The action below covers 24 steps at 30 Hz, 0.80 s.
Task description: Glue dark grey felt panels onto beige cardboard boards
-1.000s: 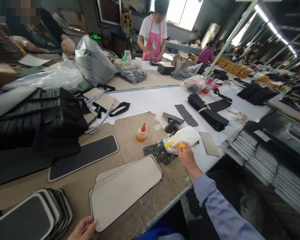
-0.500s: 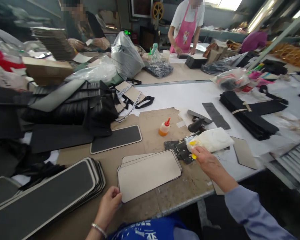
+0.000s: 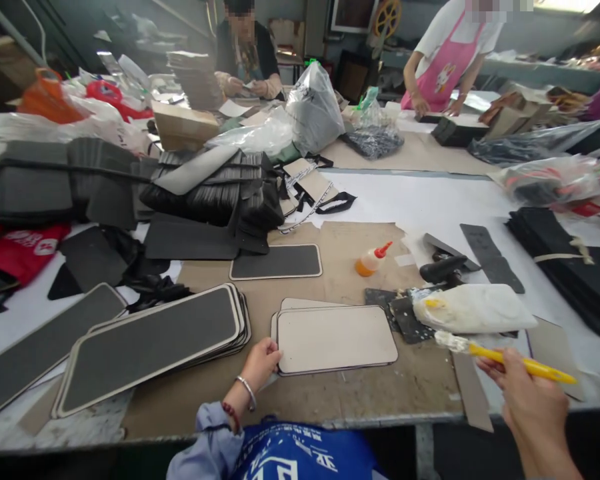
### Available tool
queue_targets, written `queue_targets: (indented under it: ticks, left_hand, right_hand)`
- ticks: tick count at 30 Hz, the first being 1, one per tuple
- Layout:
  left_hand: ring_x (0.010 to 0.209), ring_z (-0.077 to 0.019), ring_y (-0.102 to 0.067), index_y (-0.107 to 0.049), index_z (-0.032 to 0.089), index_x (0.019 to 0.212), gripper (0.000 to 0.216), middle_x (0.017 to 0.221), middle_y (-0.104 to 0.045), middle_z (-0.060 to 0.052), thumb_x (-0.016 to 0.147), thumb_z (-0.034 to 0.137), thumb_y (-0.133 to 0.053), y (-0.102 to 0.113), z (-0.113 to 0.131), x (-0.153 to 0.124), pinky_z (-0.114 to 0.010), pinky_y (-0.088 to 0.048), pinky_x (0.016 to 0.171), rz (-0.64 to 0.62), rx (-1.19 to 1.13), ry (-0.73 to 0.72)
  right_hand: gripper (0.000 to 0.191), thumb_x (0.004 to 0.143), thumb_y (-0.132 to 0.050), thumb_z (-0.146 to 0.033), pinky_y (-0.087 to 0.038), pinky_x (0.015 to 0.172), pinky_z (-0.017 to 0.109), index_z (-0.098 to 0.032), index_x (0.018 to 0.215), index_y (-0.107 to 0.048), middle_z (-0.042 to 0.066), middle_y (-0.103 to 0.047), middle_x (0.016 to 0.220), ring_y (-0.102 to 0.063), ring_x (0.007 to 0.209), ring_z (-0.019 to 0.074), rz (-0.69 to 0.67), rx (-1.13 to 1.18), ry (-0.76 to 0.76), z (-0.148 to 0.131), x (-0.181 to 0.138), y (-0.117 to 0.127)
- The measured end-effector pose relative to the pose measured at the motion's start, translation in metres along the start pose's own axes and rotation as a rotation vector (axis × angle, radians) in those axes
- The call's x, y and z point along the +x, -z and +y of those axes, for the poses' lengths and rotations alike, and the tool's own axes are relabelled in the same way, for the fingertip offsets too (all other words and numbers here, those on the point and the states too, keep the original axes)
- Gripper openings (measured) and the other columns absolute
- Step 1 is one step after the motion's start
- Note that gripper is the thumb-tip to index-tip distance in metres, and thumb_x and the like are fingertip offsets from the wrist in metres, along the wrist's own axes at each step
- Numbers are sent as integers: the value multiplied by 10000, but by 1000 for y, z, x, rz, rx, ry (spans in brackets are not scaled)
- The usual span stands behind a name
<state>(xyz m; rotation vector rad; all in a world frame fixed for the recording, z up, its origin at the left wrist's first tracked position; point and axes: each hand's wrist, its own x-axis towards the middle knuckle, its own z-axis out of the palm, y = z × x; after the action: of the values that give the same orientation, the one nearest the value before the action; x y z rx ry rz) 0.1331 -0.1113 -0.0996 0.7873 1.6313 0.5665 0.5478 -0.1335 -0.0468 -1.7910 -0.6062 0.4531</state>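
Observation:
My right hand [image 3: 530,393] is closed round the yellow handle of a brush [image 3: 505,363]. Its bristles, coated in white paste, point left and are just below a white plastic container [image 3: 475,308] lying on its side. At the left edge of a small stack of beige boards with rounded corners, the fingers of my left hand [image 3: 261,360] pinch the corner of the top board [image 3: 337,339]. Left of that hand lies a pile of long dark grey panels with pale borders [image 3: 153,353].
A glue bottle with a red nozzle [image 3: 373,260] stands behind the boards. Black-handled tool [image 3: 443,269] and grey strips [image 3: 493,257] lie at right. Stacked black pieces [image 3: 210,190] fill the left. Two people work across the table, one wearing a pink apron [image 3: 443,70].
The brush has come out from the white container and moved right, towards me, its bristles now in sight. My left hand stays at the board's edge. The view has swung left.

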Motion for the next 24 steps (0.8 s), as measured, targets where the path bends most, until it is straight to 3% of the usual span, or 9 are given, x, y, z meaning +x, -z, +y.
queue_targets:
  ticks: [2,5,8,11,17,24]
  left_hand:
    - [328,-58,-385,-384,189,517,130,361,-395,91,570,155,-498,1,0,0,-169,-253,357,-5,-19,8]
    - [337,-59,-401,-392,186,524,119,371,-410,87,572,153,-496,4,0,-1,-167,-259,357,-26,-34,17]
    - [339,-65,-415,-390,187,528,117,365,-409,85,574,161,-495,5,0,-1,-167,-246,349,-50,-38,30]
    - [331,-72,-415,-380,191,523,130,351,-393,87,569,168,-498,5,-1,1,-169,-227,337,-68,-41,42]
    - [333,-66,-403,-368,192,519,132,355,-393,87,580,166,-482,4,-3,4,-174,-256,353,-92,-45,28]
    - [343,-73,-409,-382,190,516,117,359,-405,80,578,173,-480,6,-3,5,-181,-262,352,-93,-18,9]
  right_hand:
    - [291,608,-634,-427,-507,521,325,-158,687,-557,-12,-571,564,-552,477,134,-35,110,-159,-10,-36,-27]
    - [388,582,-671,-452,-530,531,271,-124,768,-581,0,-609,611,-581,525,123,-322,182,-280,-26,-98,-82]
    - [387,605,-661,-461,-542,553,257,-126,781,-580,0,-621,645,-594,553,121,-502,232,-321,-35,-148,-133]
    - [366,612,-659,-449,-538,535,276,-140,789,-576,-2,-624,677,-593,549,133,-603,260,-314,-37,-177,-169]
    - [359,639,-631,-460,-526,508,276,-139,781,-557,-7,-599,627,-586,538,141,-637,245,-288,-39,-196,-198]
    - [346,652,-615,-460,-516,498,265,-147,783,-547,-23,-595,597,-585,525,135,-552,266,-316,-37,-193,-201]
